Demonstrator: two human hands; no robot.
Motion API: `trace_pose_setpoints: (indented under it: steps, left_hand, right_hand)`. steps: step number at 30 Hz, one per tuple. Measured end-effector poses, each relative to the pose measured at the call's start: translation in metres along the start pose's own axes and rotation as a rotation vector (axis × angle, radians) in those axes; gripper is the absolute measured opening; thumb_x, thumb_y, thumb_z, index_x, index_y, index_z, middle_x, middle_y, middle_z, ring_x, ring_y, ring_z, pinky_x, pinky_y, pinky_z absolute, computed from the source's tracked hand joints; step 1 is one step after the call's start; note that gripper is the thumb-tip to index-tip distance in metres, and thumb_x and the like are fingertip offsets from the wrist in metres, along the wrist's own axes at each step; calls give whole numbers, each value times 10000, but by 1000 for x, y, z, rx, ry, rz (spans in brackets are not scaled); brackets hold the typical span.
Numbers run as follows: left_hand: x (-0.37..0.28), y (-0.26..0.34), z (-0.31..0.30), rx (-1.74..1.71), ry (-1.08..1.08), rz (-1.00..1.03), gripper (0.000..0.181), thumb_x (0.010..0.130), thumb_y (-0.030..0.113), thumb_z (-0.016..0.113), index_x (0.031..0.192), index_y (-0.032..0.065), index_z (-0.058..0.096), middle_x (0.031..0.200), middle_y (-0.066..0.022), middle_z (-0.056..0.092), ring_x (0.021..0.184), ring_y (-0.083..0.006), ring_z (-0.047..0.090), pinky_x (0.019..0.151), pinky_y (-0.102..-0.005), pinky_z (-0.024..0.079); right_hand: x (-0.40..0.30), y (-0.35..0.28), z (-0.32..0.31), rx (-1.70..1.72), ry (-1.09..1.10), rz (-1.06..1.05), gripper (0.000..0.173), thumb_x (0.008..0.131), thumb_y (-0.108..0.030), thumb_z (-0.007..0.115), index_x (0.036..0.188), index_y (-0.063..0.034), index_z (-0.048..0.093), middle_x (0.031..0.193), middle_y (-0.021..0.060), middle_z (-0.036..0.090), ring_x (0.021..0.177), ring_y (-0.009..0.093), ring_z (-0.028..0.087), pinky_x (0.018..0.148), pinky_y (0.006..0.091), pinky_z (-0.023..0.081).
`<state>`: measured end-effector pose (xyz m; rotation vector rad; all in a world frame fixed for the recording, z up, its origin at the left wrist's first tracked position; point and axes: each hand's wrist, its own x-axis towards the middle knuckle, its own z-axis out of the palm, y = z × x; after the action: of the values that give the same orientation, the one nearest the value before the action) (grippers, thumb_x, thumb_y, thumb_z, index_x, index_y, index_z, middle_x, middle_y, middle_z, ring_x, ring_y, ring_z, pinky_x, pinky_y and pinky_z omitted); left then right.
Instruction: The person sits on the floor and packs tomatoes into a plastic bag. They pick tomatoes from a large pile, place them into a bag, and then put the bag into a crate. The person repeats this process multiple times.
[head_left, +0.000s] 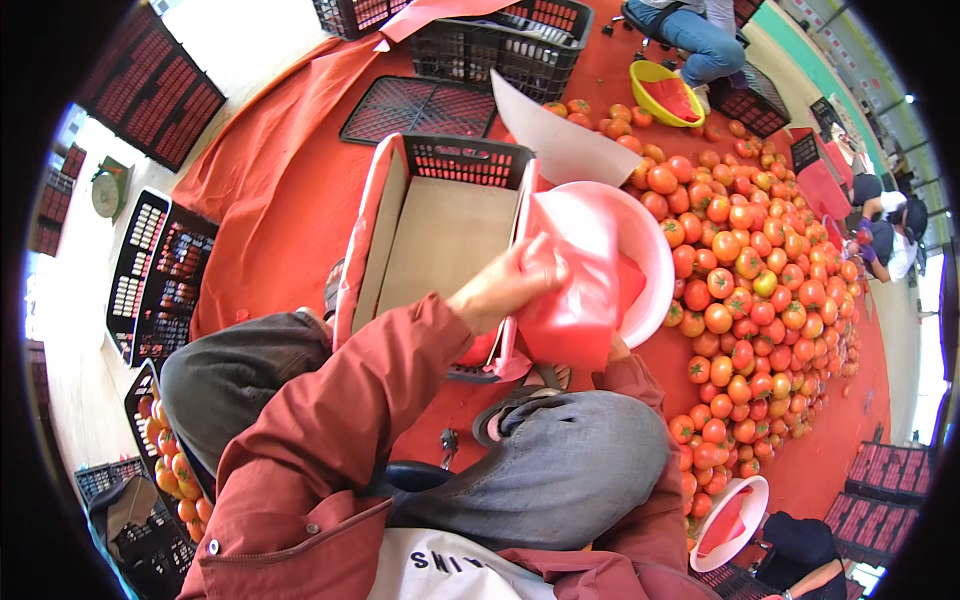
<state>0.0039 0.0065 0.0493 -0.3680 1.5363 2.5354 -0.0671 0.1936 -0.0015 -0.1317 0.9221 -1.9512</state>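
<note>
My left hand (517, 280) is closed on the upper part of a red plastic sheet (574, 300), above the right side of a black plastic crate (469, 154). The crate has cardboard along its bottom and sides, and pink film over its rims. Most of my right hand (619, 349) is hidden behind the sheet's lower right corner, so its grip cannot be seen. Just beyond the sheet stands a pink basin (656, 255) with red material inside. A red round thing (481, 349) shows at the crate's near end.
Tomatoes (750, 285) lie in a large heap on the red floor covering (270, 165) to the right. A pale board (562, 139) leans beyond the crate. A yellow basin (645, 82) stands near a seated person at the top. Tomatoes fill a crate at lower left.
</note>
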Motion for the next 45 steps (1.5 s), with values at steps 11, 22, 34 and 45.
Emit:
trace_pose_setpoints:
  steps: [11, 22, 34, 45]
  left_hand:
    - [2, -33, -145, 1923, 94, 283, 730, 682, 124, 790, 1347, 128, 490, 1357, -236, 459, 1219, -450, 504, 894, -524, 551]
    - [-13, -156, -174, 1232, 148, -400, 393, 954, 230, 425, 968, -38, 712, 903, -240, 728, 909, -401, 702, 827, -478, 538]
    - [-14, -157, -179, 1391, 219, -263, 415, 901, 247, 602, 1196, -44, 594, 1162, -289, 619, 1115, -429, 598, 968, -466, 483]
    - [-22, -141, -136, 1518, 148, -156, 282, 918, 210, 506, 1054, 54, 697, 961, -237, 719, 927, -427, 680, 853, -502, 537]
  right_hand:
    - [-91, 31, -58, -670, 472, -236, 401, 1050, -210, 582, 1377, 13, 516, 1158, 94, 669, 1044, 153, 661, 894, 297, 515]
    - [-256, 148, -177, -456, 1078, -24, 271, 988, -173, 653, 1176, 20, 617, 1027, 109, 686, 870, 143, 689, 759, 303, 548]
    - [-282, 35, -316, -1816, 1538, 674, 570, 841, -298, 748, 1277, -23, 507, 1206, 266, 564, 1074, 462, 590, 894, 504, 534]
    - [-92, -52, -145, 6, 380, -453, 569, 969, -313, 689, 1457, -166, 435, 1413, 163, 530, 1277, 417, 553, 738, 447, 613]
